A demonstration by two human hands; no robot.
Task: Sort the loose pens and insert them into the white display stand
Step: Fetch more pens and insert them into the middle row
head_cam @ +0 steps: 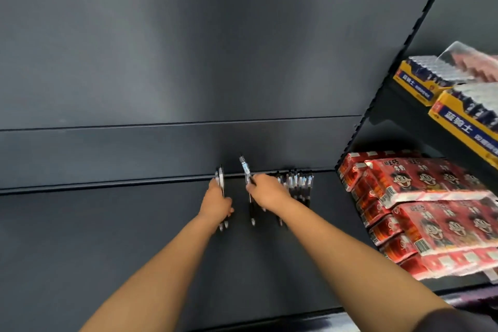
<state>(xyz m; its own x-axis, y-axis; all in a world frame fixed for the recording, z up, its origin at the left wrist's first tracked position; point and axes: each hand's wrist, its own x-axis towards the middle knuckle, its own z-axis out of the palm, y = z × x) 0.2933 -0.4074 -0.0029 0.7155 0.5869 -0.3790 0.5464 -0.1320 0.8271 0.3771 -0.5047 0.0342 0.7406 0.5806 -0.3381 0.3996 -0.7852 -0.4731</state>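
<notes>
In the sorting step, my left hand (217, 203) gripped a bunch of pens (221, 179) and my right hand (266, 193) pinched a single pen (244, 168) beside the loose pens (300, 184) on the shelf (107, 237); next, I judged, it should join the bunch.

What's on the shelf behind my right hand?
Loose pens lie on the dark shelf behind the right hand, which grips a single pen. The hand covers the pile's left part, so their number can't be told.
</notes>
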